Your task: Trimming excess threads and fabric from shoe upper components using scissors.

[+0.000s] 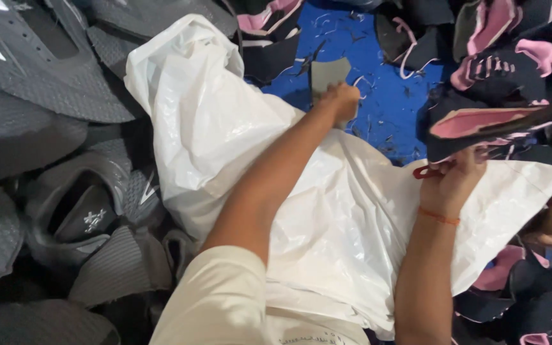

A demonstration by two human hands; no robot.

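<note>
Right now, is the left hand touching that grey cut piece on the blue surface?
Touching. The head view shows the left hand closed on the lower edge of the grey piece, which sticks up above the fingers.

We see one package: a large white plastic bag (225, 128), glossy and crumpled, spread across the middle of the view from upper left to the right edge. It lies over grey shoe uppers on the left and dark navy-and-pink ones on the right. We make out no labels, signs or screens anywhere in the view.
</note>
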